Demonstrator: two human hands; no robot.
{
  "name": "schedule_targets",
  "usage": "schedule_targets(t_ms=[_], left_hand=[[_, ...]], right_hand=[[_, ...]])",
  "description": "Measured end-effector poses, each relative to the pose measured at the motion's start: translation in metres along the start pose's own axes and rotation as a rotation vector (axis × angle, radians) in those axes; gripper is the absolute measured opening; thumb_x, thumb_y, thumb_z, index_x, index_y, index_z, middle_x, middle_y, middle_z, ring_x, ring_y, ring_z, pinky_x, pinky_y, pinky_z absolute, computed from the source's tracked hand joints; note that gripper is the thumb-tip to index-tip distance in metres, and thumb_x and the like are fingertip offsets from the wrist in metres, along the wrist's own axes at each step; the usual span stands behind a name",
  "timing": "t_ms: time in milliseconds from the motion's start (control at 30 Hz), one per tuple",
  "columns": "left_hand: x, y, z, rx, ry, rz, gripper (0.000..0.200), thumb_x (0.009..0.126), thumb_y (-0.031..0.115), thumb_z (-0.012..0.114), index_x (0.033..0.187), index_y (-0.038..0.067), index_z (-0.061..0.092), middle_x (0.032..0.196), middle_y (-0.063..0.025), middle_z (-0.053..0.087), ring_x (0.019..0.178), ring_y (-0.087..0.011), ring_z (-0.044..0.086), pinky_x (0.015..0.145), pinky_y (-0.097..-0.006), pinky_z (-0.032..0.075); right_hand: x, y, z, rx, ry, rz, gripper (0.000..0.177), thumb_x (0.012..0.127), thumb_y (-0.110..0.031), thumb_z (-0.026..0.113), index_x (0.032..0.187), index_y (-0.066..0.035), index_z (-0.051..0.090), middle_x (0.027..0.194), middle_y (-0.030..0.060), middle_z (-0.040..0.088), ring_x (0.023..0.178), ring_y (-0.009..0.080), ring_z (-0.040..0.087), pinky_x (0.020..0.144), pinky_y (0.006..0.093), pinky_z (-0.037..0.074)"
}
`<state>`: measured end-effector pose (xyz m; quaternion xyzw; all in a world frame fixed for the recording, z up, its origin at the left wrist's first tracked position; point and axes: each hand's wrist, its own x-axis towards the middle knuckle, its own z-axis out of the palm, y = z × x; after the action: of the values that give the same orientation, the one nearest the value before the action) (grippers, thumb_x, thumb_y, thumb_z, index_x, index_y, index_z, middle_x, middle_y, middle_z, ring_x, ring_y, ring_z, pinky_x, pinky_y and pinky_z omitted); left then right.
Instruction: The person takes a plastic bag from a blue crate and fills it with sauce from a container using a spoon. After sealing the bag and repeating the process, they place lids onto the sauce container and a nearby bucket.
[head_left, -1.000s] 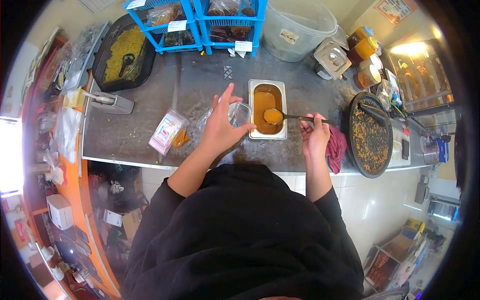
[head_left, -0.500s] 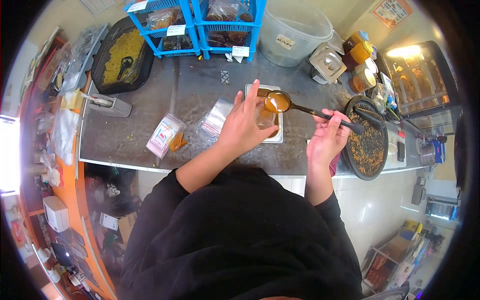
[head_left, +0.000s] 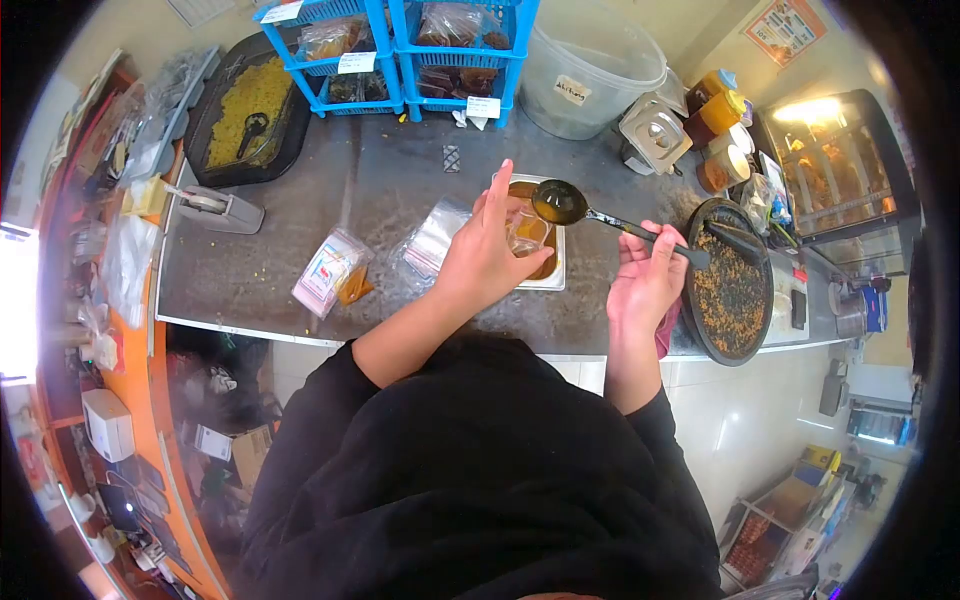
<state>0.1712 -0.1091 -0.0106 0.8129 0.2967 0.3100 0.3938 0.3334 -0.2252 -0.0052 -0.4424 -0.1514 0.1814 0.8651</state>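
My right hand [head_left: 645,278] grips the handle of a black ladle [head_left: 560,203]. The ladle's bowl is tilted toward the left, and only a little brown sauce shows in it. With thumb and fingers spread inside its mouth, my left hand [head_left: 486,250] holds a small clear plastic bag [head_left: 527,232] with brown sauce in it. The bag sits right beside the ladle's bowl, above a metal pan [head_left: 557,272] of brown sauce. A stack of clear bags [head_left: 432,240] lies left of my left hand. A sealed, labelled packet [head_left: 330,270] and a small filled sachet [head_left: 354,288] lie further left.
A black tray of yellow food [head_left: 292,150] and a tape dispenser [head_left: 222,208] stand at left. Blue racks [head_left: 452,100] and a clear bucket [head_left: 590,75] line the back. Right of my right hand is a round black tray of brown crumbs [head_left: 735,300].
The ladle, full of brown sauce before, has tipped toward the bag and its bowl is now nearly emptied. Brown sauce now shows in the bag. Both hands stay in nearly the same place.
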Motion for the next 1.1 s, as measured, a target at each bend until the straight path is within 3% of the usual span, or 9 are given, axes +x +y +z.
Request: schedule_targets(t_ms=[100, 200, 400, 633, 667, 767, 833, 933, 1100], left_hand=[[-0.001, -0.002, -0.001, 0.000, 0.019, 0.038, 0.112, 0.070, 0.020, 0.083, 0.153, 0.006, 0.009, 0.113, -0.0153, 0.061, 0.104, -0.0298, 0.062, 0.089, -0.0389, 0.052], [-0.002, -0.003, -0.002, 0.007, 0.040, 0.069, 0.110, 0.071, 0.020, 0.083, 0.153, 0.007, 0.010, 0.112, -0.0155, 0.060, 0.101, -0.0299, 0.063, 0.086, -0.0386, 0.053], [-0.002, 0.005, -0.009, 0.008, 0.067, 0.076, 0.106, 0.071, 0.020, 0.083, 0.153, 0.008, 0.015, 0.107, -0.0139, 0.061, 0.095, -0.0284, 0.064, 0.081, -0.0374, 0.054], [-0.007, 0.024, -0.015, -0.039, 0.138, 0.163, 0.110, 0.069, 0.025, 0.086, 0.152, 0.007, 0.015, 0.112, -0.0146, 0.061, 0.093, -0.0285, 0.066, 0.078, -0.0369, 0.055], [-0.006, 0.023, -0.015, -0.097, 0.206, 0.183, 0.102, 0.072, 0.025, 0.084, 0.150, 0.005, 0.021, 0.111, -0.0136, 0.063, 0.091, -0.0258, 0.067, 0.077, -0.0354, 0.055], [-0.004, 0.016, -0.023, -0.326, 0.224, 0.069, 0.072, 0.080, 0.021, 0.079, 0.139, 0.000, 0.042, 0.103, -0.0102, 0.068, 0.085, -0.0172, 0.067, 0.076, -0.0303, 0.054], [-0.009, 0.006, -0.043, -0.544, -0.044, -0.238, 0.048, 0.086, 0.017, 0.074, 0.126, -0.003, 0.058, 0.095, -0.0073, 0.071, 0.081, -0.0111, 0.065, 0.074, -0.0262, 0.053], [-0.025, 0.000, -0.054, -0.420, 0.033, -0.222, 0.021, 0.092, 0.010, 0.067, 0.107, -0.005, 0.068, 0.083, -0.0043, 0.071, 0.079, -0.0055, 0.061, 0.071, -0.0215, 0.050], [-0.050, -0.002, -0.070, -0.656, 0.150, -0.133, 0.013, 0.094, 0.007, 0.062, 0.103, -0.002, 0.066, 0.088, -0.0076, 0.071, 0.078, -0.0115, 0.065, 0.070, -0.0245, 0.051]], right_hand=[[0.006, 0.007, -0.006, 0.030, 0.122, 0.136, 0.020, 0.101, -0.023, 0.053, 0.113, -0.008, 0.049, 0.110, 0.0093, 0.062, 0.081, 0.0182, 0.066, 0.082, 0.0372, 0.055], [0.009, 0.029, -0.026, -0.118, 0.031, 0.010, 0.015, 0.100, -0.016, 0.054, 0.111, -0.006, 0.052, 0.106, 0.0092, 0.064, 0.083, 0.0193, 0.066, 0.083, 0.0357, 0.054], [-0.016, 0.041, -0.033, -0.889, -0.785, -0.283, 0.013, 0.088, 0.008, 0.054, 0.097, 0.000, 0.061, 0.100, 0.0133, 0.068, 0.097, 0.0220, 0.066, 0.084, 0.0334, 0.052], [-0.028, 0.022, 0.020, -0.846, -0.693, -0.179, 0.019, 0.079, 0.009, 0.061, 0.095, -0.002, 0.060, 0.097, 0.0113, 0.067, 0.094, 0.0191, 0.065, 0.082, 0.0297, 0.050], [-0.030, 0.024, 0.021, -0.858, -0.697, -0.189, 0.015, 0.087, 0.003, 0.066, 0.098, -0.002, 0.058, 0.088, 0.0031, 0.066, 0.080, 0.0099, 0.060, 0.075, 0.0237, 0.048], [-0.032, 0.024, 0.034, -0.403, -0.614, 0.172, 0.011, 0.088, 0.004, 0.065, 0.097, 0.000, 0.061, 0.096, 0.0068, 0.069, 0.087, 0.0114, 0.064, 0.078, 0.0239, 0.050], [-0.039, 0.019, 0.048, -0.250, -0.612, 0.203, 0.008, 0.090, 0.001, 0.066, 0.097, 0.001, 0.063, 0.095, 0.0055, 0.069, 0.084, 0.0096, 0.064, 0.075, 0.0226, 0.049], [-0.044, 0.022, 0.054, -0.274, -0.596, 0.190, 0.008, 0.089, 0.000, 0.068, 0.097, 0.001, 0.066, 0.093, 0.0044, 0.069, 0.082, 0.0074, 0.062, 0.071, 0.0209, 0.048], [-0.065, 0.031, 0.068, -0.163, -0.548, 0.250, 0.012, 0.088, -0.001, 0.070, 0.100, 0.000, 0.068, 0.088, 0.0028, 0.068, 0.077, 0.0048, 0.059, 0.067, 0.0186, 0.045]])
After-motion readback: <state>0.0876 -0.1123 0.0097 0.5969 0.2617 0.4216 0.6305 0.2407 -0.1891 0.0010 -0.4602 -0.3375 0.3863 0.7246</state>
